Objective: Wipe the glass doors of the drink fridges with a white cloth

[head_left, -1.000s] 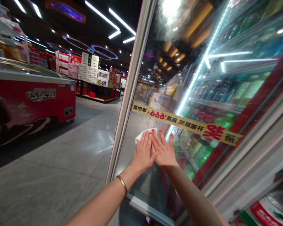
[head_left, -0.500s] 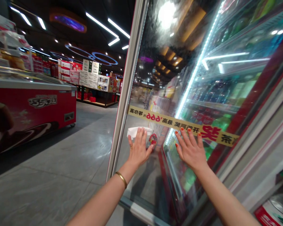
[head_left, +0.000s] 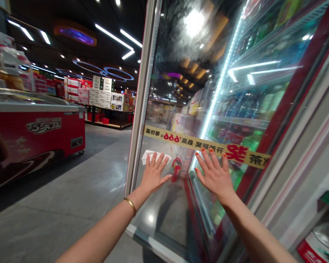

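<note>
Both of my hands rest flat on the glass door of a lit drinks cooler [head_left: 170, 87], fingers spread. My left hand [head_left: 153, 173] presses a white cloth [head_left: 155, 157] against the pane, and the cloth shows around its fingertips. My right hand [head_left: 214, 173] touches only the glass, just below a yellow printed banner strip [head_left: 205, 148] stuck across the door. Between my hands, a small red ring-shaped object [head_left: 176, 169] appears in or behind the glass; I cannot tell which. Bottles on the shelves behind the door are blurred by glare.
A metal door frame [head_left: 142, 91] runs up left of my hands. A red chest freezer [head_left: 35, 128] stands to the left on a grey tiled floor [head_left: 60, 186]. Stacked cartons on shelving [head_left: 101, 98] stand further back.
My hands have moved apart across the glass and sit slightly lower than a second ago. The white cloth has travelled left with my left hand.
</note>
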`<state>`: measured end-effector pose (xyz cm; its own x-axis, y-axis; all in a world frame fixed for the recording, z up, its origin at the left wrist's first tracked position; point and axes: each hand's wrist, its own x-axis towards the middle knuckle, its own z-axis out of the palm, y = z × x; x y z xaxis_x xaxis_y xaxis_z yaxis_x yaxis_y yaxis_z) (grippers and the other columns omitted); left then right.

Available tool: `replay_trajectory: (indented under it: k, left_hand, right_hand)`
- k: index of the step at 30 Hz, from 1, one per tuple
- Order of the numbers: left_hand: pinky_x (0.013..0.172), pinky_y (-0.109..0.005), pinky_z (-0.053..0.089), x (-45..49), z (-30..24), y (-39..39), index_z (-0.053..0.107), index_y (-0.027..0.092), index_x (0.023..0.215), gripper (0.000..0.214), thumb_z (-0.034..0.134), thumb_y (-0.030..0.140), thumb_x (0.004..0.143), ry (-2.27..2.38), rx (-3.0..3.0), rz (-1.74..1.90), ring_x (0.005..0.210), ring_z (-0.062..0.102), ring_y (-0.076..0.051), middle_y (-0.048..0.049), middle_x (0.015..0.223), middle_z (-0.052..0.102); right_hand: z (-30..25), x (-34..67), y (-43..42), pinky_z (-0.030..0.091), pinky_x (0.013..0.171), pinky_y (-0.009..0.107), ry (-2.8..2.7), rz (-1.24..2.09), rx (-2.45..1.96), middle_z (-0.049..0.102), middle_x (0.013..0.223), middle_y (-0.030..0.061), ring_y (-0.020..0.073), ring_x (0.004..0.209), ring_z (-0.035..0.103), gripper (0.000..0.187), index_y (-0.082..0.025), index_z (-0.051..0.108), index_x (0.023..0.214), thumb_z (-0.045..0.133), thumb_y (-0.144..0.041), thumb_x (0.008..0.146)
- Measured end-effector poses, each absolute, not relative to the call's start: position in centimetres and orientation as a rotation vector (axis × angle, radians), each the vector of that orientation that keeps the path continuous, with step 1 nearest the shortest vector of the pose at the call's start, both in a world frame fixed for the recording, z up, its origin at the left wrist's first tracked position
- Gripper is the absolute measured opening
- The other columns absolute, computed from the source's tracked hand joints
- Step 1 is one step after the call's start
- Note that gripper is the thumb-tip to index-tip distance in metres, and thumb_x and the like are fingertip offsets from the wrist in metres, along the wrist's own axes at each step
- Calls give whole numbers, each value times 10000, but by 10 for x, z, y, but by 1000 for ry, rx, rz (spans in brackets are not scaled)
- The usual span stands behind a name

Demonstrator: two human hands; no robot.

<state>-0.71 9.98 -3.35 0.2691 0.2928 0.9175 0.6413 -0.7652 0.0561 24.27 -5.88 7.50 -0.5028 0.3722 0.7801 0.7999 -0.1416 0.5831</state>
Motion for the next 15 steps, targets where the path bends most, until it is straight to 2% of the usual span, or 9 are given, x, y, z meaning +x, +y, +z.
replay_trajectory:
  k: [3, 5, 7, 10, 11, 13, 15]
  left_hand:
    - [1371, -750, 114, -11, -3, 117, 35, 226, 1788, 914, 471, 607, 1081, -949, -2144, -1546, 1742, -40, -403, -177, 1852, 167]
    - [1363, -762, 105, -3, 17, 117, 3, 219, 1786, 908, 427, 618, 1089, -927, -2147, -1523, 1736, -84, -414, -163, 1866, 80]
    - [1392, -692, 125, 5, 24, 108, 95, 297, 1787, 902, 425, 716, 1059, -783, -2220, -1415, 1748, 7, -385, -79, 1870, 143]
    - [1412, -502, 217, -5, 12, 100, 340, 510, 1703, 845, 446, 890, 955, -510, -2343, -1206, 1706, 286, -278, 98, 1792, 385]
    - [1406, -472, 238, -14, 9, 103, 402, 540, 1666, 815, 455, 905, 940, -471, -2361, -1170, 1680, 348, -263, 118, 1755, 448]
    - [1407, -528, 218, -34, 15, 118, 422, 465, 1682, 787, 460, 833, 987, -525, -2348, -1188, 1681, 345, -304, 40, 1749, 475]
    - [1391, -662, 151, -43, 38, 136, 271, 299, 1762, 820, 424, 696, 1062, -680, -2284, -1283, 1728, 185, -384, -104, 1816, 340]
  right_hand:
    - [75, 241, -57, -15, 1413, 592, -1786, -1671, -1311, 554, 1685, 101, 272, 1717, 244, 786, -235, 276, 1760, 596, -478, 1084]
    - [74, 241, -56, -7, 1416, 583, -1778, -1672, -1295, 565, 1675, 96, 258, 1722, 229, 767, -235, 285, 1757, 582, -474, 1091]
    - [74, 240, -56, 0, 1418, 576, -1771, -1669, -1294, 556, 1681, 97, 255, 1721, 232, 769, -235, 294, 1754, 596, -464, 1085]
    - [74, 239, -56, -7, 1419, 573, -1777, -1658, -1308, 535, 1695, 94, 258, 1726, 216, 795, -234, 298, 1753, 635, -450, 1065]
    - [74, 239, -56, -16, 1420, 567, -1775, -1659, -1309, 533, 1697, 90, 253, 1731, 195, 794, -230, 306, 1750, 638, -449, 1063]
    - [74, 240, -55, -27, 1422, 559, -1774, -1667, -1298, 542, 1691, 82, 243, 1740, 147, 766, -220, 341, 1738, 628, -453, 1067]
    - [74, 241, -53, -30, 1423, 557, -1775, -1680, -1283, 559, 1680, 76, 236, 1745, 117, 728, -215, 385, 1722, 610, -457, 1074]
